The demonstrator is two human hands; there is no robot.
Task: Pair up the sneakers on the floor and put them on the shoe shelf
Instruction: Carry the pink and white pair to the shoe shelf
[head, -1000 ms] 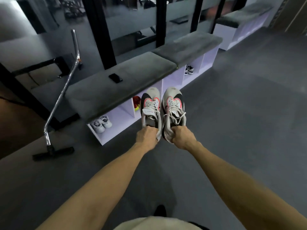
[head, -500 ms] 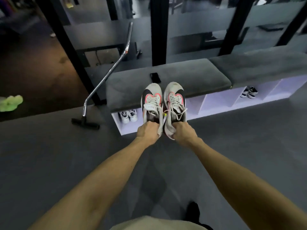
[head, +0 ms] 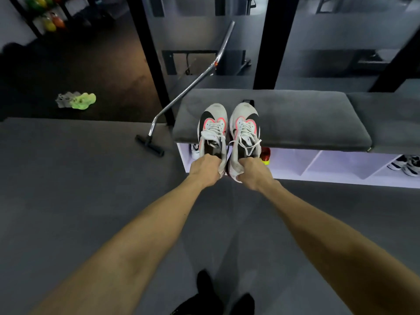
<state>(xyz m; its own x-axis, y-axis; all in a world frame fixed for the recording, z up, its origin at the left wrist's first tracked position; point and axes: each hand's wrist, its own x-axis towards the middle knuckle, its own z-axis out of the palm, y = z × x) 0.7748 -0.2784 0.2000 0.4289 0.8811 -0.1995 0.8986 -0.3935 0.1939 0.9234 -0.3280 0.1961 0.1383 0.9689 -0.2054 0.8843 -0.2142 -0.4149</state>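
I hold a matching pair of white sneakers with black swooshes and pink trim, side by side, toes pointing away. My left hand (head: 205, 169) grips the heel of the left sneaker (head: 212, 130). My right hand (head: 254, 172) grips the heel of the right sneaker (head: 245, 128). Both shoes hang in the air in front of the white shoe shelf (head: 318, 164), which sits under a grey cushioned bench (head: 295, 117). A grey and neon green pair of sneakers (head: 76, 100) lies on the dark floor at the far left.
The shelf cubbies hold white shoes (head: 195, 149) at the left end, a red and yellow shoe (head: 265, 155) behind my right hand, and black-and-white shoes (head: 406, 164) at the right. A chrome bar (head: 188, 87) leans by the bench. A black phone (head: 248, 102) lies on the cushion.
The view has swung left and come closer to the bench, now facing it square on. Both hands still hold the pair the same way. The green sneakers came into view at left.
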